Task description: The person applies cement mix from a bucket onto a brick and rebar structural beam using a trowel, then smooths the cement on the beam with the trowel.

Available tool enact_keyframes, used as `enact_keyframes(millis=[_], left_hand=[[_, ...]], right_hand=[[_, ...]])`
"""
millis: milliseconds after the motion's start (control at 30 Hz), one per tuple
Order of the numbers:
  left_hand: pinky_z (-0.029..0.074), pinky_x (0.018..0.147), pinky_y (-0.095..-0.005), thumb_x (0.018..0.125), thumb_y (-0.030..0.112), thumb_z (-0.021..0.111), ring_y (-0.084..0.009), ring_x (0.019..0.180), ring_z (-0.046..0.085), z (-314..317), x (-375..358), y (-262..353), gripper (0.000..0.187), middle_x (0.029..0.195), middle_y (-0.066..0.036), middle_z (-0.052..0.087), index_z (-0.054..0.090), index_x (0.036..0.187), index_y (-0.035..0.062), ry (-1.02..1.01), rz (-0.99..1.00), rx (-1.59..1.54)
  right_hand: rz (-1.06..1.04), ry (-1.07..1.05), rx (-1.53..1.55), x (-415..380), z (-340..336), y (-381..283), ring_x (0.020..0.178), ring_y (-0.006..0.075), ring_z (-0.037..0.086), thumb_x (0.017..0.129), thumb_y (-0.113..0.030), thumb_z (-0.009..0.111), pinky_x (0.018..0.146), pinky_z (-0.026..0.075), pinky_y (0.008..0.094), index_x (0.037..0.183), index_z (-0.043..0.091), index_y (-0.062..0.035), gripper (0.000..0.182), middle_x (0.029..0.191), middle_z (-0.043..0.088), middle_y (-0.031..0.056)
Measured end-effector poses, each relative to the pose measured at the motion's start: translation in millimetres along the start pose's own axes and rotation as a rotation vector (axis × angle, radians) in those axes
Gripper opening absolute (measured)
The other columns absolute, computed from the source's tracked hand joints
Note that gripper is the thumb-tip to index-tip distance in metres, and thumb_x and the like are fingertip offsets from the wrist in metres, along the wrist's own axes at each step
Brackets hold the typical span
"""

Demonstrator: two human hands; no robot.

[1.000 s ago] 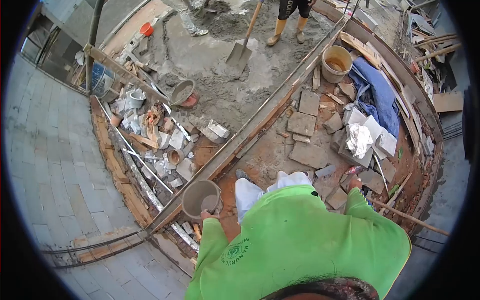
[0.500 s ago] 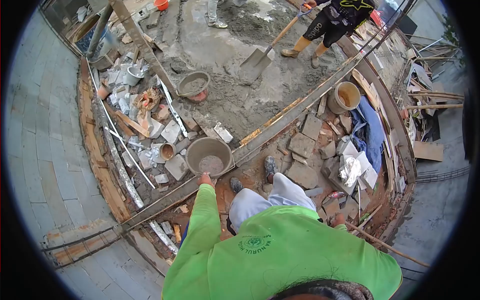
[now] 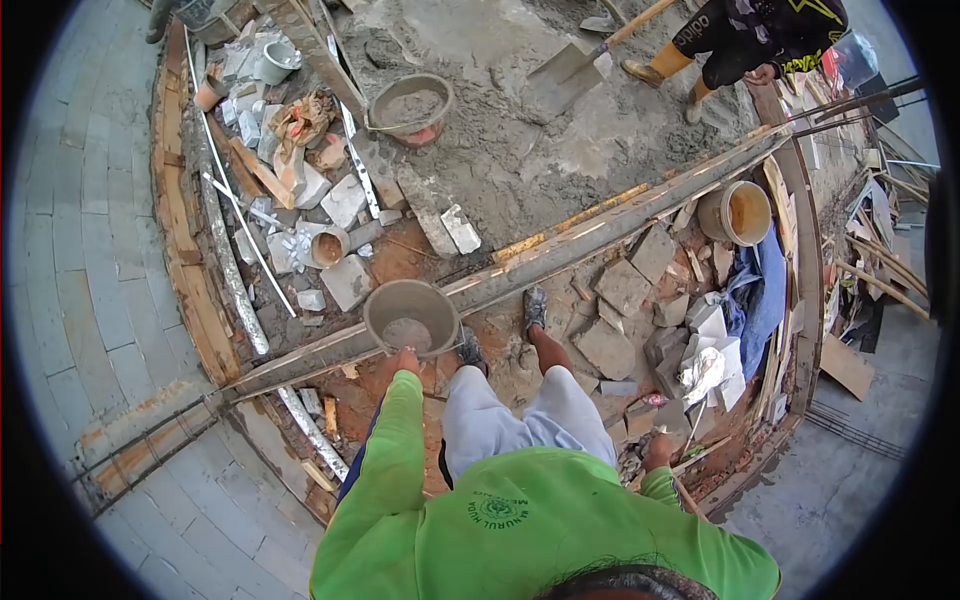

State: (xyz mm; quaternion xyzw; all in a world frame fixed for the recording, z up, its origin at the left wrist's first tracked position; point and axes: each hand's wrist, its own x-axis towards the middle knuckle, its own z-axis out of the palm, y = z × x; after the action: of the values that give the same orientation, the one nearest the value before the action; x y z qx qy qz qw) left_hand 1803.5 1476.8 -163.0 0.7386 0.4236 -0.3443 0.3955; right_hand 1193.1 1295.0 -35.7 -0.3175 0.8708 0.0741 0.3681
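My left hand (image 3: 404, 362) is closed on the near rim of a grey mortar bucket (image 3: 385, 302). The bucket is tilted so its inside faces me, with a lighter grey patch at the bottom. It hangs beside the formwork beam (image 3: 340, 352), in front of my left foot. Off to my right side, my right hand (image 3: 658, 452) hangs low near the broken slabs; its fingers are too small to make out. Across the beam, another bucket (image 3: 412, 130) of grey mix stands on the wet concrete (image 3: 500, 150).
A co-worker (image 3: 740, 50) in yellow boots stands on the concrete beside a shovel (image 3: 572, 78). Rubble (image 3: 340, 200) and a white pole (image 3: 240, 215) lie at left. A stained bucket (image 3: 740, 213), blue cloth (image 3: 762, 290) and stone slabs (image 3: 605, 348) lie at right.
My view has tilted down and shifted. I have stepped forward, and the bucket in my left hand now sits on the near side of the beam. The co-worker's hand has left the shovel handle.
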Motion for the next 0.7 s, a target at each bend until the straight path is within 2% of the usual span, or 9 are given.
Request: enact_keyframes(millis=[33, 100, 167, 200, 233, 333, 467, 600, 700], left_hand=[[0.057, 0.070, -0.0350, 0.084, 0.018, 0.065, -0.0238, 0.090, 0.065, 23, -3, 11, 0.035, 0.104, -0.013, 0.065, 0.063, 0.110, -0.0053, -0.021, 0.032, -0.001], [0.057, 0.058, -0.0337, 0.081, 0.016, 0.067, -0.0207, 0.076, 0.061, 81, 27, 19, 0.028, 0.093, -0.011, 0.063, 0.064, 0.099, -0.0063, -0.150, 0.122, -0.147], [0.057, 0.057, -0.0329, 0.080, 0.012, 0.067, -0.0174, 0.069, 0.057, 155, 63, 36, 0.025, 0.091, -0.007, 0.060, 0.061, 0.099, -0.0025, -0.295, 0.280, -0.164], [0.057, 0.057, -0.0320, 0.079, 0.009, 0.067, -0.0154, 0.072, 0.057, 191, 49, 65, 0.032, 0.092, -0.004, 0.058, 0.057, 0.109, 0.0008, -0.363, 0.256, -0.163], [0.056, 0.057, -0.0316, 0.080, 0.009, 0.066, -0.0154, 0.076, 0.058, 234, 63, 77, 0.039, 0.097, -0.005, 0.058, 0.052, 0.117, 0.0037, -0.408, 0.343, -0.162], [0.050, 0.058, -0.0311, 0.082, 0.005, 0.064, -0.0147, 0.072, 0.056, 359, 128, 106, 0.032, 0.093, -0.006, 0.060, 0.053, 0.111, -0.0026, -0.382, 0.433, -0.196], [0.055, 0.062, -0.0369, 0.085, 0.010, 0.064, -0.0225, 0.074, 0.063, 466, 212, 121, 0.034, 0.100, -0.012, 0.061, 0.052, 0.112, -0.0070, -0.498, 0.352, -0.160], [0.058, 0.065, -0.0385, 0.090, 0.023, 0.063, -0.0299, 0.071, 0.067, 492, 239, 117, 0.038, 0.103, -0.015, 0.061, 0.053, 0.110, -0.0072, -0.509, 0.190, -0.087], [0.057, 0.068, -0.0402, 0.092, 0.033, 0.060, -0.0304, 0.076, 0.068, 466, 236, 114, 0.044, 0.106, -0.016, 0.062, 0.051, 0.116, -0.0034, -0.488, 0.246, 0.053]], right_hand=[[-0.237, 0.095, -0.499, 10, 5, -11, 0.090, 0.0249, 0.066, 0.094, -0.032, 0.052, 0.075, 0.050, 0.0386, 0.097, 0.069, -0.0077, 0.030, 0.090, 0.068, 0.0117], [-0.469, 0.156, -0.998, 38, 21, -22, 0.089, 0.0247, 0.066, 0.095, -0.033, 0.052, 0.073, 0.050, 0.0382, 0.096, 0.069, -0.0070, 0.032, 0.086, 0.069, 0.0109], [-0.300, 0.038, -0.186, 80, 38, -38, 0.074, 0.0199, 0.061, 0.092, -0.023, 0.056, 0.064, 0.048, 0.0345, 0.096, 0.066, -0.0035, 0.022, 0.078, 0.064, 0.0061], [-0.196, -0.008, 0.217, 101, 50, -44, 0.067, 0.0174, 0.059, 0.091, -0.018, 0.058, 0.059, 0.047, 0.0327, 0.096, 0.064, -0.0018, 0.018, 0.074, 0.061, 0.0036], [-0.117, -0.081, 0.307, 43, 61, -122, 0.058, 0.0128, 0.054, 0.088, -0.010, 0.059, 0.048, 0.042, 0.0284, 0.099, 0.060, -0.0019, 0.014, 0.070, 0.057, 0.0021], [-0.240, -0.092, 0.160, 96, 95, -132, 0.052, 0.0089, 0.049, 0.089, -0.011, 0.059, 0.042, 0.037, 0.0246, 0.104, 0.058, -0.0035, 0.017, 0.067, 0.054, 0.0002], [-0.073, -0.030, 0.192, 125, 128, -149, 0.052, 0.0093, 0.047, 0.087, -0.007, 0.057, 0.043, 0.037, 0.0246, 0.107, 0.058, -0.0038, 0.020, 0.067, 0.053, 0.0003], [0.008, -0.115, 0.165, 156, 126, -111, 0.055, 0.0066, 0.046, 0.086, -0.005, 0.052, 0.044, 0.037, 0.0231, 0.114, 0.057, -0.0039, 0.029, 0.072, 0.051, -0.0027], [0.080, -0.125, 0.241, 169, 102, -63, 0.054, 0.0082, 0.047, 0.086, -0.006, 0.053, 0.044, 0.037, 0.0237, 0.106, 0.058, -0.0043, 0.020, 0.070, 0.052, -0.0012]])
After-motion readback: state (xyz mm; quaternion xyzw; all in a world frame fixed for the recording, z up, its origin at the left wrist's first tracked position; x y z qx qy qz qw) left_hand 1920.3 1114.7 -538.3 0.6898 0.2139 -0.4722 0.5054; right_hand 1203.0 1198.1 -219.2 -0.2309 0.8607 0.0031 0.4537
